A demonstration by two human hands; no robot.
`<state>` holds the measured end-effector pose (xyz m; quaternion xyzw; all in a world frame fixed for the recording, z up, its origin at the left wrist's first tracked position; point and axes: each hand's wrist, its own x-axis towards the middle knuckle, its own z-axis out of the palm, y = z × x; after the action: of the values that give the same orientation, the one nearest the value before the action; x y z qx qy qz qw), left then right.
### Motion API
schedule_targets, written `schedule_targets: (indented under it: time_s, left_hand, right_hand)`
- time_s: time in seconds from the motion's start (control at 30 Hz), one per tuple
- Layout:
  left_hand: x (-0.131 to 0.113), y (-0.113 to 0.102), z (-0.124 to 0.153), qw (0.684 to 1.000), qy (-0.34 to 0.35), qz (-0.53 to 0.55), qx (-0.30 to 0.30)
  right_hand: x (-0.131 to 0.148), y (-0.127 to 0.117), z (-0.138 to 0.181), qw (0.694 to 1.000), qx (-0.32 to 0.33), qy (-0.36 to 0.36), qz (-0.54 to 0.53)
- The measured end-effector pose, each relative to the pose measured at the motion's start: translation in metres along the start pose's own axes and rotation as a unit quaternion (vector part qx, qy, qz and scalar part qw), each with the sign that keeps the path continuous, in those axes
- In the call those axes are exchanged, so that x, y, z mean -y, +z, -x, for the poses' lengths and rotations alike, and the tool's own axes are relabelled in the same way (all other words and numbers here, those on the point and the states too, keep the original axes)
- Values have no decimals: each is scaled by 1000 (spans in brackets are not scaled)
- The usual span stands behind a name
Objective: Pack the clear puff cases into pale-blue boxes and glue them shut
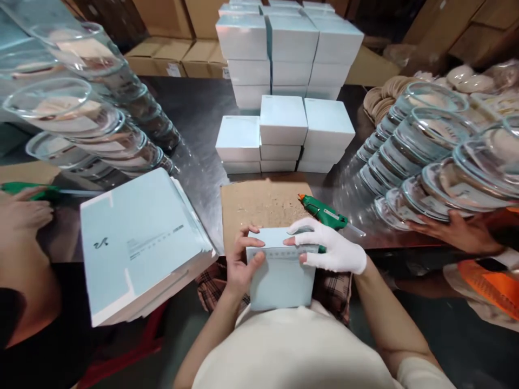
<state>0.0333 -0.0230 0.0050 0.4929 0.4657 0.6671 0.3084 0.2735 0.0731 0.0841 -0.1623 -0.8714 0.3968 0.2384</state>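
A light-blue cardboard box (281, 281) is held upright against my body at the table's front edge. My left hand (245, 262), bare, grips its left side with the thumb on the near face and the fingers over the top. On the right, my right hand (326, 248) wears a white glove with bare thumb and fingertips showing, and it pinches the box's upper edge. Just beyond the box lies a green glue gun (324, 212) with an orange tip. Its nozzle rests over a brown cardboard sheet (263, 200) marked with glue spots.
Stacked finished boxes (284, 121) stand beyond the cardboard. Flat blue box sheets (141, 243) pile up at left. Stacks of clear round containers (60, 108) rise on both sides. Co-workers' hands show at both edges: one with a green glue gun (30, 190), one touching containers (462, 232).
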Motion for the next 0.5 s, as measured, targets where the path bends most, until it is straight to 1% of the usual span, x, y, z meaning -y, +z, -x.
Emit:
schedule_targets:
  time_s: [0.07, 0.1, 0.13, 0.17, 0.2, 0.23, 0.27, 0.3, 0.33, 0.37, 0.4, 0.43, 0.47, 0.5]
  left_hand:
    - [-6, 1, 0, 1000, 0, 3, 11]
    - [-8, 3, -1, 1000, -1, 7, 16]
    - [-10, 4, -1, 1000, -3, 11, 17]
    - [-12, 6, -1, 1000, -8, 14, 9]
    - [-12, 6, -2, 1000, -19, 15, -14]
    - [-12, 6, -4, 998, -37, 13, -54]
    - [-11, 5, -7, 992, -64, 10, -107]
    - [-10, 4, -11, 982, -100, 12, -163]
    - [-9, 2, -16, 967, -141, 23, -210]
    - [-9, 0, -21, 953, -181, 43, -238]
    - [-9, -1, -27, 943, -214, 71, -246]
    - [-9, -3, -33, 936, -234, 104, -243]
    - [-11, -4, -38, 932, -239, 137, -235]
    - [-12, -4, -40, 932, -228, 162, -231]
  right_hand:
    - [-5, 4, -1, 1000, 4, -13, -7]
    - [-9, 7, 1, 1000, -2, -7, -16]
    - [-12, 11, 5, 999, -20, 10, -24]
    - [-15, 17, 11, 997, -56, 35, -30]
    - [-17, 25, 18, 992, -108, 66, -24]
    - [-19, 34, 26, 981, -168, 95, -1]
    - [-20, 44, 35, 967, -224, 110, 42]
    - [-22, 54, 44, 953, -267, 102, 103]
    - [-23, 64, 51, 941, -279, 71, 178]
    - [-23, 71, 56, 931, -264, 20, 251]
    - [-24, 76, 58, 922, -233, -39, 308]
    - [-24, 77, 55, 914, -197, -97, 343]
    - [-23, 73, 48, 908, -166, -140, 358]
    - [-22, 66, 35, 905, -146, -165, 363]
